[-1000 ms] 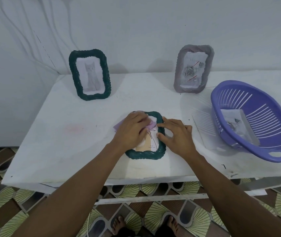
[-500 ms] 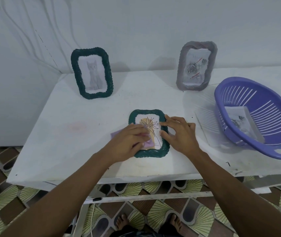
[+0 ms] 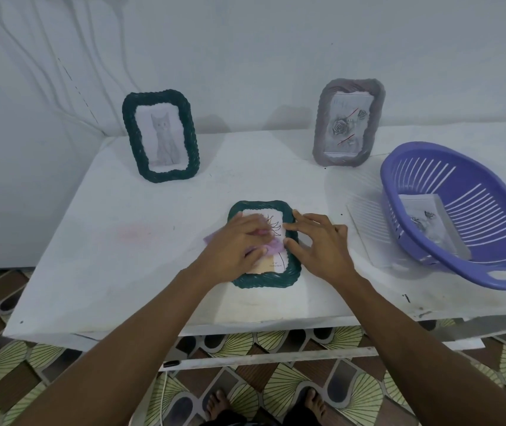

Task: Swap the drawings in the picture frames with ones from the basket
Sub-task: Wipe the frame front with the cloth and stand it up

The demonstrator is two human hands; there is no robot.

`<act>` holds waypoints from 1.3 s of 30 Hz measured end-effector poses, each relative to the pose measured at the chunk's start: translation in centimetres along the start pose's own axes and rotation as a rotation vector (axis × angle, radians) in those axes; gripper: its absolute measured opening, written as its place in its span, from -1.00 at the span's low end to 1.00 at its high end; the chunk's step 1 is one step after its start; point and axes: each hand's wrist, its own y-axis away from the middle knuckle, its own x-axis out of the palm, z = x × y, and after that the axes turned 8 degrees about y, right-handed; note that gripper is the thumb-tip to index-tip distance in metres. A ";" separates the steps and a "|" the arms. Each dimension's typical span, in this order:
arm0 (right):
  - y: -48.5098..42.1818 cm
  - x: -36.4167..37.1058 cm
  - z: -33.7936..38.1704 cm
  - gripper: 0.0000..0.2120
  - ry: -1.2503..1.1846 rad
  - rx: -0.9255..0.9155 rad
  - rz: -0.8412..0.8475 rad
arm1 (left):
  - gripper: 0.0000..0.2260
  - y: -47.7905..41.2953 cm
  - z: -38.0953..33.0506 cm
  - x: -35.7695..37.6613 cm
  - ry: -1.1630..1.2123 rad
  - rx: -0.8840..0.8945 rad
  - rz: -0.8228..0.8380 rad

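Left hand (image 3: 233, 244) bunches a purple cloth (image 3: 271, 249) and presses it on the face of the green frame (image 3: 264, 279), which lies flat near the table's (image 3: 122, 241) front edge; forearm comes in from 7 o'clock. Right hand (image 3: 319, 244), fingers straight and spread, pins the frame's 3 o'clock rim. Frame looks light and rigid and likely to skid, so I'd grip the woven rim. Flower drawing (image 3: 273, 229) inside is thin paper that creases easily. Basket (image 3: 491, 278) with spare drawings (image 3: 430, 222) sits at 3 o'clock.

Soft even light, faint shadows, edges warped.
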 end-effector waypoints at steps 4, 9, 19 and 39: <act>0.0 -0.1 0.0 -0.70 -0.011 -0.005 0.002 | -0.76 -1.5 0.4 0.2 -0.074 0.003 0.020; 0.0 -0.3 0.1 -0.68 -0.032 0.012 0.003 | -0.76 -4.9 0.6 0.5 -0.242 -0.091 -0.035; 0.1 -0.3 0.1 -0.66 -0.032 0.018 -0.003 | -0.70 1.0 0.5 -1.4 -0.066 -0.044 0.030; 0.1 -0.2 0.2 -0.66 -0.016 0.011 -0.014 | -0.72 6.0 -2.4 -2.1 -0.066 -0.048 0.042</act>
